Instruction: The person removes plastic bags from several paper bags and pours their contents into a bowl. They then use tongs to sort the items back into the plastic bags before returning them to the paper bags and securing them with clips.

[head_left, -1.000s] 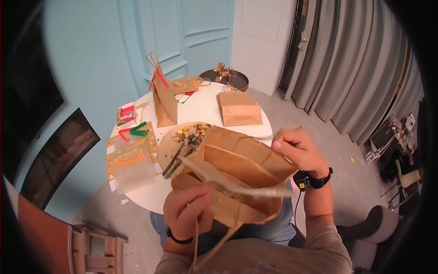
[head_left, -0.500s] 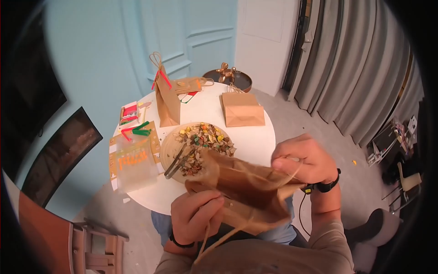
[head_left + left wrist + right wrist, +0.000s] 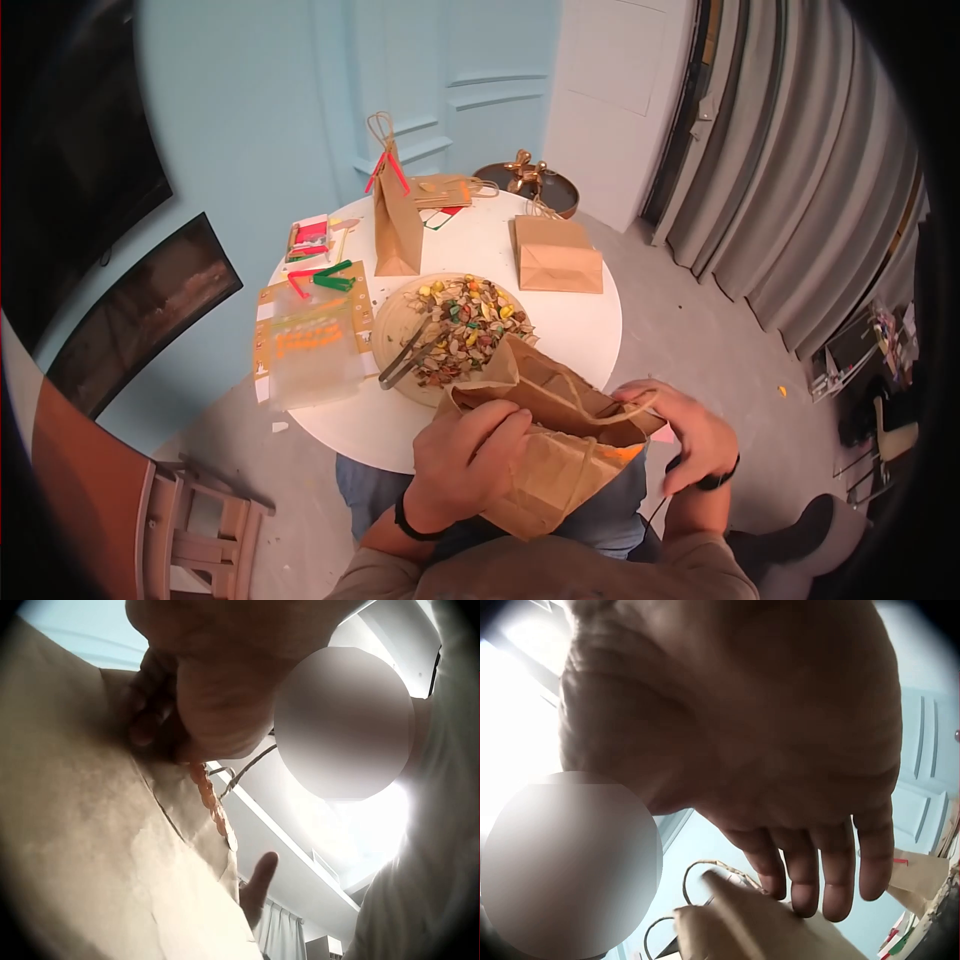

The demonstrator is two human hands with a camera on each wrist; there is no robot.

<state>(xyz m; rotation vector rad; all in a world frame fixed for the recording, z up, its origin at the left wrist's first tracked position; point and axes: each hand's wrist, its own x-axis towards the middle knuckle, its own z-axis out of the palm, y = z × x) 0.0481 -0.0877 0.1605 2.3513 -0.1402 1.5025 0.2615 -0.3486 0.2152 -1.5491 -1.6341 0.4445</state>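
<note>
Brown bag sits between both hands' fingers: left hand grips it, right hand is straight-fingered and released opposite, so steady left-finger tension should best prevent creasing.

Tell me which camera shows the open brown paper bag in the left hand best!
The head view, because it shows the brown paper bag with its open top and front, and the left hand gripping its edge. The left wrist view shows one side up close, partly shadowed. The right wrist view shows only a blurry part near the bottom.
</note>
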